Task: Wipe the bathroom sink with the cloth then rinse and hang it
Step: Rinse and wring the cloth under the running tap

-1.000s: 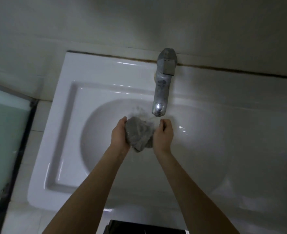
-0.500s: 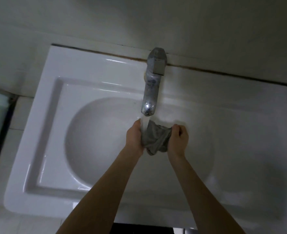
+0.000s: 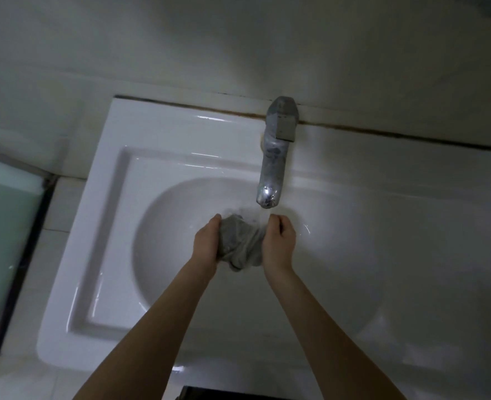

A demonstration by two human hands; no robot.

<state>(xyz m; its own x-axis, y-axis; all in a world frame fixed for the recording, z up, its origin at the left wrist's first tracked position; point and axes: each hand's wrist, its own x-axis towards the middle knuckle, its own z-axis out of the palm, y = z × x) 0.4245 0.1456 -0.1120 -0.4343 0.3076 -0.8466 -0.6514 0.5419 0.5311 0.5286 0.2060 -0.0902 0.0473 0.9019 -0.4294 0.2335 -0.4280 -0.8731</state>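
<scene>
A bunched grey cloth (image 3: 240,243) is pressed between both hands over the bowl of the white sink (image 3: 117,215). My left hand (image 3: 206,242) grips its left side and my right hand (image 3: 279,243) grips its right side. Just above them the metal tap (image 3: 271,171) runs, and water falls onto the top of the cloth near my right thumb. The cloth's lower end hangs below the hands.
A pale wall rises straight behind the sink, with a dark seam along the joint. A frosted greenish panel (image 3: 5,226) with a dark frame stands at the left. The sink's flat ledge (image 3: 426,226) stretches to the right. A dark object (image 3: 227,393) sits at the bottom edge.
The hands with the cloth have stayed under the tap, squeezing and reworking the bundle. The view has swung left and right and now sits further back from the sink.
</scene>
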